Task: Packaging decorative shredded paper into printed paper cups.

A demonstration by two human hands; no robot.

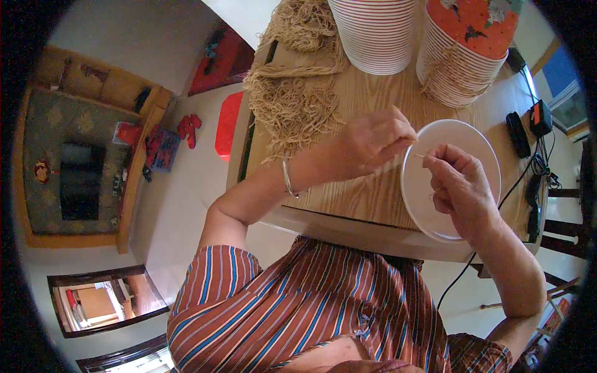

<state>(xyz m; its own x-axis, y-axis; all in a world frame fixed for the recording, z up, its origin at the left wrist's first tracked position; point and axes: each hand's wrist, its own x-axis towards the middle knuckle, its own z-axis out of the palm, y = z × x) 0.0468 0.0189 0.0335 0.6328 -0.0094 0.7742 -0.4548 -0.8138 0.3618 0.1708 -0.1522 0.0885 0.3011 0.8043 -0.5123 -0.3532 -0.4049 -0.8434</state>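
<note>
My right hand is closed in a pinch, with the thin pale tip of a string showing between thumb and forefinger. It is over a round white disc-like piece, perhaps a lid or a container's base. Just left of it is my left hand, a silver bangle on its wrist, its fingers drawn together near the disc's rim. Whatever those fingers hold is too small to make out. Beyond my left forearm lies a loose heap of tan strings on the wooden table.
At the back stand a tall stack of white paper buckets and another stack with an orange printed top and tan strings down its side. Black adapters and cables lie on the right. A red stool stands beyond the table's left edge.
</note>
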